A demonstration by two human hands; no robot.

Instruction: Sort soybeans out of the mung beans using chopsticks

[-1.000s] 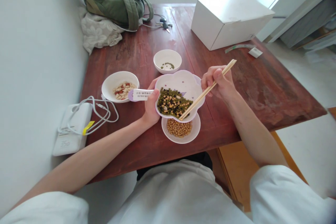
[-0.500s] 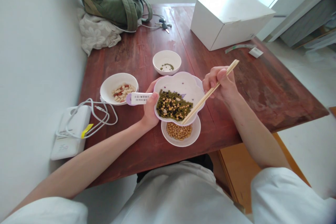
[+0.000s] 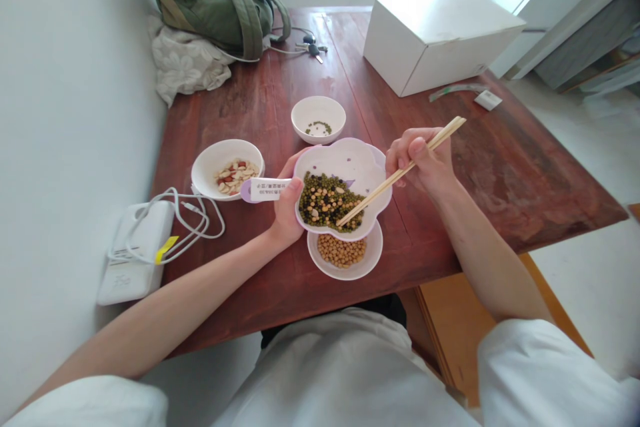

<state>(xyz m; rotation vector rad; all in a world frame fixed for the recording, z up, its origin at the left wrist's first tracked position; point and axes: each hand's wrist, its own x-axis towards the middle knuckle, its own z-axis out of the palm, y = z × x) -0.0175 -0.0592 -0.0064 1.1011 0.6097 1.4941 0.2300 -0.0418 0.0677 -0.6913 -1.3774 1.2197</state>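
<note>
My left hand (image 3: 289,210) grips a flower-shaped white and purple bowl (image 3: 363,167) by its left side, where a labelled handle (image 3: 265,189) sticks out. Mixed beans (image 3: 327,200), green, black and yellow, lie in its near-left part. Closed around a pair of wooden chopsticks (image 3: 400,175), my right hand (image 3: 421,159) holds them with the tips down among the beans. The held bowl partly covers a white bowl of yellow beans (image 3: 343,251). Behind it stands a white bowl (image 3: 319,113) with some green beans, and to the left another bowl (image 3: 200,170) with pale and reddish nuts or seeds.
On the left by the wall lies a white power device (image 3: 135,253) with a coiled cable (image 3: 213,223). At the back are a green bag (image 3: 210,0), patterned cloth (image 3: 185,63), keys (image 3: 313,49) and a large white box (image 3: 440,40). A tagged strip (image 3: 487,100) lies in front of the box.
The chopstick tips have moved left, from the bowl's near rim to deeper among the mixed beans. My left hand and the bowl have barely moved.
</note>
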